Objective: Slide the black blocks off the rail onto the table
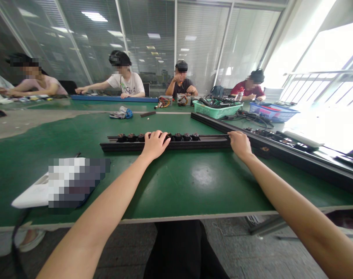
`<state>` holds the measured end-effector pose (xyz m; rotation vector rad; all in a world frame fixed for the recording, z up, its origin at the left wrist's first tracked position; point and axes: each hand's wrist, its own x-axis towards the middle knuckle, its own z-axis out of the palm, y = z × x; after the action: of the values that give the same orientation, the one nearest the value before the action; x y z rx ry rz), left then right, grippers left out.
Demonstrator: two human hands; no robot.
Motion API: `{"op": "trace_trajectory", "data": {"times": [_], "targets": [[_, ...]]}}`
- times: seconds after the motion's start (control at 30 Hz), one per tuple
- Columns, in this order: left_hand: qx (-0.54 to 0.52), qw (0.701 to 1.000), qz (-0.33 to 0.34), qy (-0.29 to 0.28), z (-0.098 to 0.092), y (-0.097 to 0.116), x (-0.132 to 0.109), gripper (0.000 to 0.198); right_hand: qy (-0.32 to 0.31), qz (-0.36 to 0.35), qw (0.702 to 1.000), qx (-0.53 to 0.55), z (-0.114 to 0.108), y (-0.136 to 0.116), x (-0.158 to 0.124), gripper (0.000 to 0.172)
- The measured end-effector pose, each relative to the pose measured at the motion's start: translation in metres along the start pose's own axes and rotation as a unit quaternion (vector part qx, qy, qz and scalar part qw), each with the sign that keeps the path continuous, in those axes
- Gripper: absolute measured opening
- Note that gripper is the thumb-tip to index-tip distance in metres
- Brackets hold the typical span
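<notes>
A long black rail (199, 143) lies across the green table (176, 186) in front of me, with a row of several small dark round parts (182, 136) set along it. My left hand (155, 143) rests on the middle of the rail, its fingers curled over the row of parts. My right hand (239, 142) grips the rail's right end, fingers wrapped over its top edge.
A second long black rail (281, 149) runs diagonally at the right. A white object (34, 195) lies at the near left. A green basket (217, 110), a blue basket (273, 112), cables and a rag (121, 113) sit farther back, where several people work.
</notes>
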<state>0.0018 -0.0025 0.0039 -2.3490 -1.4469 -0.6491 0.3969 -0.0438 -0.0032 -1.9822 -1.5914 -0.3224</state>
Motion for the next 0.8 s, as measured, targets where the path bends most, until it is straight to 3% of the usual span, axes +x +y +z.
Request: {"op": "trace_trajectory", "data": {"times": [0.8], "targets": [[-0.007, 1.000, -0.005, -0.002, -0.0012, 0.0012, 0.0000, 0.045, 0.002, 0.001, 1.000, 0.012, 0.0016, 0.0046, 0.0014, 0.041]]}}
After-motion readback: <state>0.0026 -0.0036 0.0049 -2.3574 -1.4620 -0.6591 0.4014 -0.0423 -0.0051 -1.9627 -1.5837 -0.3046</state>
